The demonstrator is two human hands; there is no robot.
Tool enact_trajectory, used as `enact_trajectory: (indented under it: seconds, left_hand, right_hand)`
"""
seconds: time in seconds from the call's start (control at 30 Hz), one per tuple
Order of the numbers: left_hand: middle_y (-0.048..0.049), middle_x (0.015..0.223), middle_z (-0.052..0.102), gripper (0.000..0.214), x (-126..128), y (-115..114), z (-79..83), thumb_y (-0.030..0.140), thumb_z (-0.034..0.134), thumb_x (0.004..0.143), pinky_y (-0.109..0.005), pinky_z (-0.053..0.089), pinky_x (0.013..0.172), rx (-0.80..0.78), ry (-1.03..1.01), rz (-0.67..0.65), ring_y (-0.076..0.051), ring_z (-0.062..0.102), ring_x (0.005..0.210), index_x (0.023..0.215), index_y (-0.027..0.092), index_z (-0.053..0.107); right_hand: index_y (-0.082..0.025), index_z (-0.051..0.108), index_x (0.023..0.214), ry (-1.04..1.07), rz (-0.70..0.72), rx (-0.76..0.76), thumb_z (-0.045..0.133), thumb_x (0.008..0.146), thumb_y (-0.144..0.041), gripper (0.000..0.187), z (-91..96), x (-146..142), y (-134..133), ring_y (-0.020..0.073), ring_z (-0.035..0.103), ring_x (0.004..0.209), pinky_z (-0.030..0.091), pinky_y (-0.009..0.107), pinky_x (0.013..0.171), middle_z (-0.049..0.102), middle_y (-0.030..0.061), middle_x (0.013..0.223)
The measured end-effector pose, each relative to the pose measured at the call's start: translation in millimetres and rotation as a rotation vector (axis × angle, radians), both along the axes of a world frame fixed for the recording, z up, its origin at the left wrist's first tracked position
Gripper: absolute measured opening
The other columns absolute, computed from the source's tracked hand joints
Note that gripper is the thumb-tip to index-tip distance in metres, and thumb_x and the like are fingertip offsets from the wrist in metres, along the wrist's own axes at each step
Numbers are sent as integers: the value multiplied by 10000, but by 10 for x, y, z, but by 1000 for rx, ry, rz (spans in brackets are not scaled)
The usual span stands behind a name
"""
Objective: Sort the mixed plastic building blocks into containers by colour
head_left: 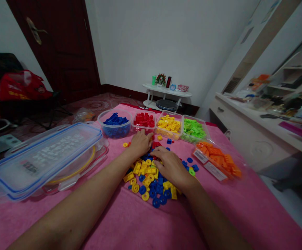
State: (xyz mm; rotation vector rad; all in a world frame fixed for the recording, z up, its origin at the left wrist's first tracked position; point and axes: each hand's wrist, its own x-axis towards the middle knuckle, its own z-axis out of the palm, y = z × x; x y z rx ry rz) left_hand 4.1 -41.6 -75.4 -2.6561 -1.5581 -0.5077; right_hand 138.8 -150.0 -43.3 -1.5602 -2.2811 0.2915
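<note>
A mixed pile of yellow, blue and red toy building pieces (149,171), including bricks and small wheels, lies on the pink cloth in front of me. My left hand (141,143) reaches over the far edge of the pile, close to the clear box of red bricks (144,120). Its fingers are bent together by some red and yellow pieces, and what they hold is hidden. Over the right side of the pile is my right hand (168,162), thumb and fingers apart, touching the pieces.
Behind the pile stand a round tub of blue bricks (116,124), a box of yellow bricks (169,125) and a box of green bricks (194,129). An orange brick pack (217,159) lies at right. Stacked lids (49,159) lie at left on the pink cloth (130,222).
</note>
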Motion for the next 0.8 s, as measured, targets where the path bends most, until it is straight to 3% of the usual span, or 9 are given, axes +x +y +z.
enact_trajectory:
  seconds: [0.23,0.43,0.53,0.67,0.8]
  left_hand:
    - [-102,1078,590,307,17,-4,42,220,480,835,-304,453,856,-55,-106,-61,-204,577,984,1113,186,606]
    - [-83,1042,650,306,57,47,-7,114,469,782,-284,462,861,-57,-168,-253,-179,597,968,1013,181,657]
    - [-90,942,672,252,77,80,-52,108,468,763,-289,467,841,-57,-146,-326,-186,609,921,892,154,680]
    - [-104,917,670,264,64,88,-55,113,440,768,-277,460,810,-23,-166,-353,-183,605,897,867,134,683]
    - [-71,796,674,202,-3,83,5,187,490,744,-245,435,679,-66,-192,-365,-167,598,761,780,146,684]
  right_hand:
    - [-244,638,1108,-1,2,4,512,810,-121,346,-1,2,1,175,567,985,406,284,876,600,52,1098]
    - [-232,637,1108,5,7,10,508,806,-107,351,-11,4,8,176,566,1000,405,280,883,604,56,1108]
    - [-229,634,1113,9,11,15,508,799,-98,363,-17,1,11,174,567,1004,407,277,884,607,56,1114]
    - [-228,650,1072,46,37,40,499,798,-99,339,-26,0,10,166,575,997,411,267,879,627,42,1097]
    - [-234,678,1021,85,-46,74,487,827,-148,285,-17,47,27,166,606,934,430,270,828,673,35,1025]
